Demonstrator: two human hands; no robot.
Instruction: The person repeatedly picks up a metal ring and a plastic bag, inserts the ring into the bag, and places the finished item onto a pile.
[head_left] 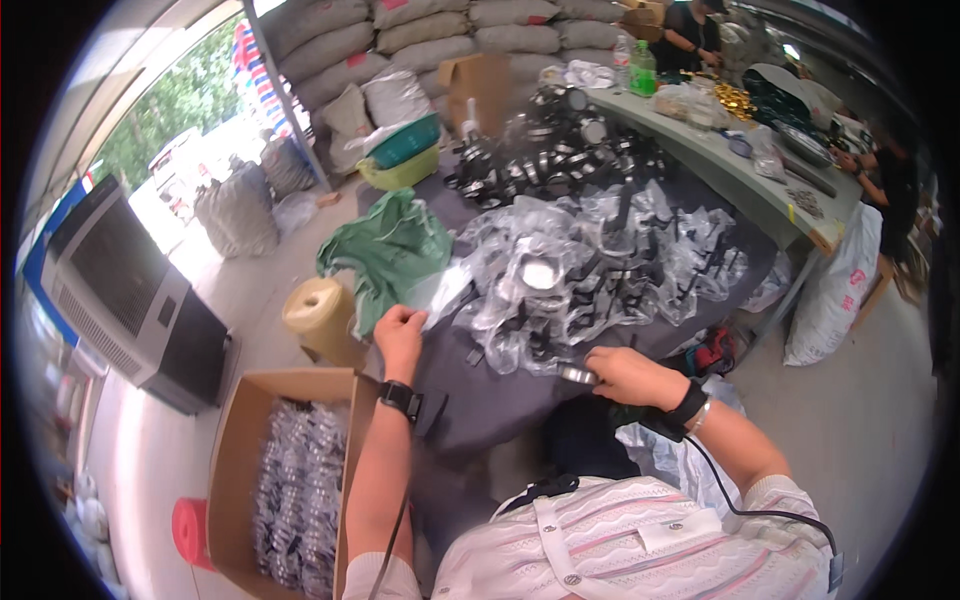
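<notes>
My left hand (400,335) pinches the near edge of a clear plastic bag (442,292) above the dark-covered table (455,395). In my right hand (635,378), at the table's near edge, is a round silver-rimmed piece (577,373); its face is turned from view. Beyond both hands lies a spread of similar round pieces with black straps in clear bags (560,265). Farther back, a heap of unbagged black and silver pieces (570,140) covers the table's far end. A small dark piece (474,356) lies between my hands.
An open cardboard box (228,450) with rows of bagged pieces stands at my left. Near it are a yellow roll (322,310), a green cloth (390,245) and an air cooler (140,300). Basins (402,155) sit far left. People work at a long table (720,150) on the right.
</notes>
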